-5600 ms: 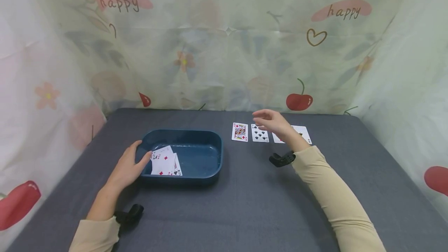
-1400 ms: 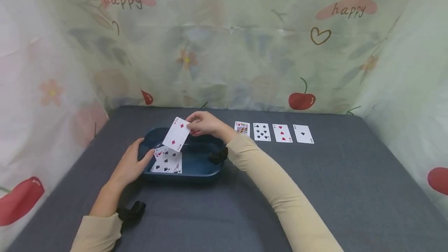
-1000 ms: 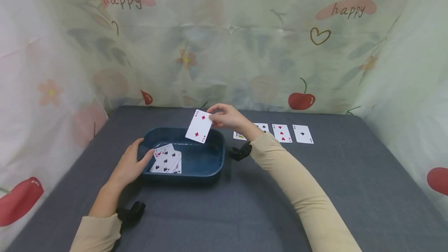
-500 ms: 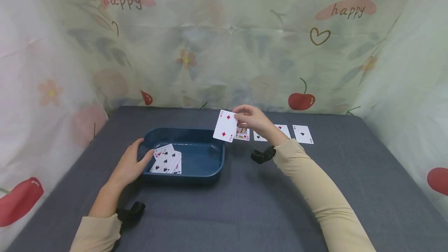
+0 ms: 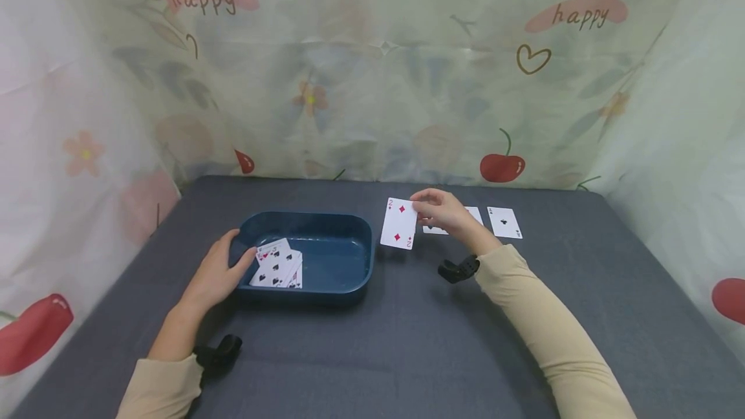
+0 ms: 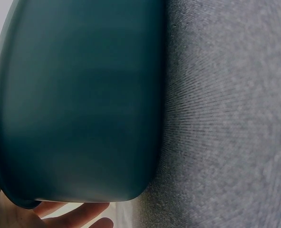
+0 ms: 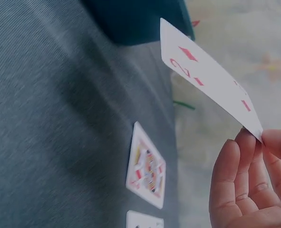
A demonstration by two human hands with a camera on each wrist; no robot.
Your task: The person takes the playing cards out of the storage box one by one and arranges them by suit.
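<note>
Blue and deep-sided, the tray [image 5: 334, 267] sat left of centre in the frame, its floor showing at the right. Inside, against its left end, lay an overlapping heap of playing cards [image 5: 277, 269] with a spade card on top. The left hand [image 5: 213, 277] gripped the tray's left rim, thumb over the edge and fingers along the outside.

Right of centre, the right hand [image 5: 445, 215] pinched the two of diamonds [image 5: 398, 228] by its side, raised above the table just past the tray's right end. Beyond it ran a row of face-up cards: a picture card [image 7: 147, 173], seen in the right wrist view; a spade card [image 5: 433, 230] and a heart card [image 5: 475, 214], both partly covered by the hand; and a club card [image 5: 504, 222] at the right end, fully visible. The right sleeve [image 5: 559, 341] crossed the table to the frame's bottom edge.

Grey cloth [image 5: 349, 367] stretched from the tray's near wall to the bottom of the frame, and from the club card to the table's right edge. Patterned curtain [image 5: 378, 115] rose along the far edge.
</note>
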